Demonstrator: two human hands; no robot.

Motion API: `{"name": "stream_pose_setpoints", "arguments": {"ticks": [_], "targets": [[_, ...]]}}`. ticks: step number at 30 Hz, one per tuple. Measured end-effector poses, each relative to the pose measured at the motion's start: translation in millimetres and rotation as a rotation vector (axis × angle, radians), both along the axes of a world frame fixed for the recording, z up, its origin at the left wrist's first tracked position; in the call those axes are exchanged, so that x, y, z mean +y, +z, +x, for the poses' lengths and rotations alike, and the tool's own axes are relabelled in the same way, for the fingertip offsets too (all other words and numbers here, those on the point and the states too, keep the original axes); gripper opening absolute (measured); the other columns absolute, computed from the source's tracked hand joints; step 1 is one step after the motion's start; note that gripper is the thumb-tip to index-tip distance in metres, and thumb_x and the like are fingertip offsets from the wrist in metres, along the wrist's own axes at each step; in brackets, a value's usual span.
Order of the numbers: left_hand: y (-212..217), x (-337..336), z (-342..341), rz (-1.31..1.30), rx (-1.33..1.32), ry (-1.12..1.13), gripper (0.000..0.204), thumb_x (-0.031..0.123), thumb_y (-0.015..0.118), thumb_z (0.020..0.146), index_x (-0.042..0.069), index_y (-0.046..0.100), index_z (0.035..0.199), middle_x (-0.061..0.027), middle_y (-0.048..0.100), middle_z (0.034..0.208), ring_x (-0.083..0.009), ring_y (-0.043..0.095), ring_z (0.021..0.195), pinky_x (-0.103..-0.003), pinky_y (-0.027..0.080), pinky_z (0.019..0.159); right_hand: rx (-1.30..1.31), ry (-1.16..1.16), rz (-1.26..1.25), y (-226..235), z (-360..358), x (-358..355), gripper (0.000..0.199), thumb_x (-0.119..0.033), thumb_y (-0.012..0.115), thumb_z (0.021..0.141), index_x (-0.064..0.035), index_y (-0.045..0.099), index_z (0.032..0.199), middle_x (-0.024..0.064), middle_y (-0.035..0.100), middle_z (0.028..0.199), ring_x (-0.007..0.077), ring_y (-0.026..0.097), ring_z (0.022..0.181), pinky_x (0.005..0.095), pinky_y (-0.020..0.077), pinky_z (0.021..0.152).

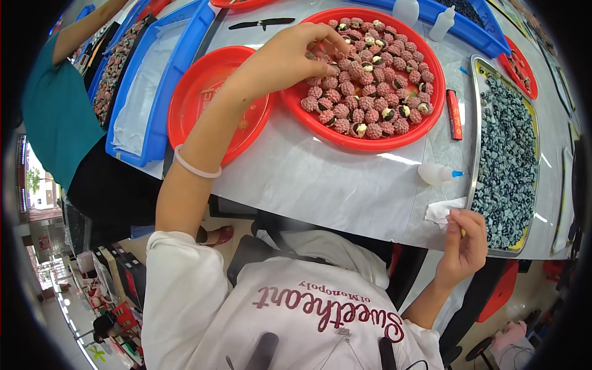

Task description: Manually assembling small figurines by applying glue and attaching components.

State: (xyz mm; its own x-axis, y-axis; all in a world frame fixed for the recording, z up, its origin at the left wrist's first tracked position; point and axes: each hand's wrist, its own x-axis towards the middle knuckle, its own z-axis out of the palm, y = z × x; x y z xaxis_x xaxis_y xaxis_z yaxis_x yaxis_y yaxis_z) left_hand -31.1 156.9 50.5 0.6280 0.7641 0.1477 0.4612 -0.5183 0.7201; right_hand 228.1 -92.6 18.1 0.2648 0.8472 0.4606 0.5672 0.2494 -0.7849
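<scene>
Fingers of my left hand (290, 55) curl down into the pink bumpy pieces (370, 80) heaped in the big red tray (345, 139), thumb and fingertips pinched close together at the upper left edge of the heap; I cannot tell whether one piece sits between them. A pale bracelet (196, 165) rings that wrist, and the forearm crosses over a second red tray (185, 105), which lies just beside the first, to its left.

My right hand (464, 243) hovers low at the near edge of the table (333, 185), fingers bent inward and closed on something small that I cannot make out. It sits just beside a crumpled white tissue (443, 211) and the near corner of a metal tray (473, 123) filled with dark blue-grey beads (509, 154). A small white squeeze bottle (436, 174) with a blue tip lies on its side between the red tray and that hand. A red lighter-shaped stick (454, 114) lies between the pink heap's tray and the metal one. Farther left, a blue bin (160, 80) holds white sheeting, and another person in a teal top (52, 111) stands by it.
</scene>
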Motion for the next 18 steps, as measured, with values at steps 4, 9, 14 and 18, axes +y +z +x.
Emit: {"name": "stream_pose_setpoints", "arguments": {"ticks": [4,9,14,18], "targets": [[12.3,-13.9,2.2,-0.265,-0.069,-0.017,0.022,0.003,0.061,0.075,0.001,0.061,0.097,-0.0067,0.061,0.095,-0.0144,0.060,0.090,-0.026,0.049,0.075,0.006,-0.010,0.013,0.4,-1.0,5.9,0.013,0.010,0.058,0.078,0.0056,0.062,0.089,0.0118,0.058,0.083,0.0174,0.054,0.074,0.0238,0.0427,0.065],[11.8,-41.2,2.5,-0.327,-0.164,0.032,0.015,0.008,0.058,0.082,0.002,0.063,0.095,-0.0053,0.064,0.089,-0.0095,0.058,0.081,-0.021,0.047,0.073,-0.055,-0.103,0.051,2.5,-3.8,18.1,0.017,0.007,0.062,0.076,0.0038,0.064,0.092,0.0109,0.059,0.083,0.0188,0.054,0.076,0.0247,0.0421,0.068],[16.2,-84.1,11.1,-0.534,-0.490,0.048,0.020,0.009,0.062,0.084,-0.002,0.060,0.100,-0.0094,0.062,0.099,-0.0113,0.058,0.085,-0.024,0.047,0.076,0.031,-0.100,-0.088,8.1,-21.8,41.3,0.026,-0.002,0.065,0.075,0.0007,0.062,0.101,0.0098,0.063,0.101,0.0191,0.056,0.085,0.0284,0.0422,0.077],[-6.4,-126.3,23.1,-0.808,-0.863,-0.023,0.030,0.003,0.074,0.073,0.001,0.057,0.096,-0.0156,0.058,0.101,-0.0182,0.060,0.087,-0.026,0.050,0.072,0.019,0.051,-0.237,-1.3,-19.1,46.2,0.033,-0.008,0.065,0.079,0.0016,0.058,0.110,0.0091,0.062,0.105,0.0181,0.056,0.087,0.0287,0.0422,0.079]]}}
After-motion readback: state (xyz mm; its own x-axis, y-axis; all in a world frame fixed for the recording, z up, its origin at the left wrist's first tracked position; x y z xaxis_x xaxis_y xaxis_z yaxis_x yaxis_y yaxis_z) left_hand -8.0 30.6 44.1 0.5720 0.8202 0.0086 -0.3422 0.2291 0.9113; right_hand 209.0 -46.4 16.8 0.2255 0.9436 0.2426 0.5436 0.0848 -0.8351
